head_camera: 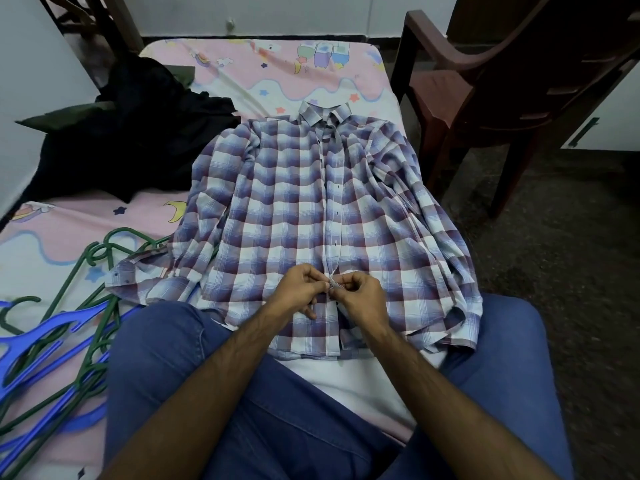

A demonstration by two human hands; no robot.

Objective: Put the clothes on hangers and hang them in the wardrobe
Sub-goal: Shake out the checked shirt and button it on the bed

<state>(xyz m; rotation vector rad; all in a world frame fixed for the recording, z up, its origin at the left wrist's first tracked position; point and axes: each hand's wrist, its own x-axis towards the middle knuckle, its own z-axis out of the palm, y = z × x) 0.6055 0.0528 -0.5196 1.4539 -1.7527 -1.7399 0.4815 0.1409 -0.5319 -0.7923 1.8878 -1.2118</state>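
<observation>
A blue, purple and white checked shirt [294, 202] lies flat, front up, on the bed with its collar away from me. My left hand [301, 289] and my right hand [360, 294] meet at the button strip near the hem, and each pinches one edge of the shirt front there. Whether a button sits between my fingers is hidden. A pile of green and blue plastic hangers [59, 327] lies at the lower left of the bed. A heap of dark clothes [138, 133] sits at the back left.
The bed [277, 67] carries a pink cartoon-print sheet. A dark red plastic chair [502, 84] stands close to its right side. A white panel [31, 81] rises at the left. My knees in blue jeans frame the near end of the bed.
</observation>
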